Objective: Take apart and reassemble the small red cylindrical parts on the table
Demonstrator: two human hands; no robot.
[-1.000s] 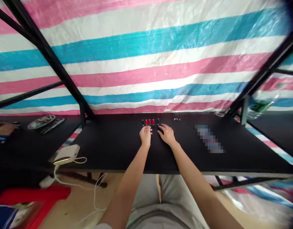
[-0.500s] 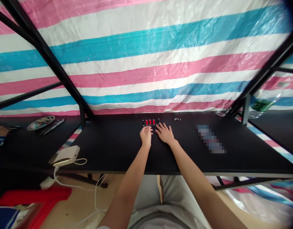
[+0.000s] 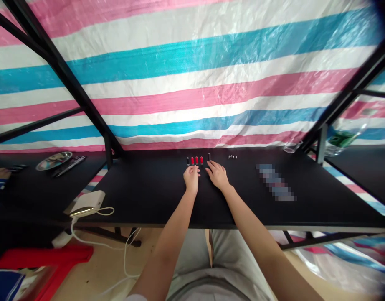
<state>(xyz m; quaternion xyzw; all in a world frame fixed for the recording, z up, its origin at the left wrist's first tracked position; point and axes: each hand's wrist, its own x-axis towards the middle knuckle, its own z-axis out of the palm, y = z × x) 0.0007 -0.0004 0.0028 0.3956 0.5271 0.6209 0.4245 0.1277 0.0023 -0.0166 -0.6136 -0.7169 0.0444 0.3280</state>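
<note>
A short row of small red and black cylinders (image 3: pixel 195 160) stands near the far edge of the black table (image 3: pixel 148 192). My left hand (image 3: pixel 191 175) rests just in front of the row with its fingers curled under, and what they hold is hidden. My right hand (image 3: pixel 216 174) lies beside it on the right. Its fingertips are pinched at the base of a black cylinder (image 3: pixel 209 156), which stands at the row's right end, slightly farther back than the others.
Several tiny metal pieces (image 3: pixel 232 157) lie right of the row. A clear cup (image 3: pixel 291 147) and a green bottle (image 3: pixel 339 140) stand at far right. On the left are a metal tray (image 3: pixel 54 160), pens (image 3: pixel 69 165), a white device (image 3: pixel 87 202) with a cable, and another person's hand (image 3: pixel 0 172).
My right hand's fingers, spread half a second ago, have drawn together at the black cylinder, which now sits slightly farther back. My left hand has barely moved.
</note>
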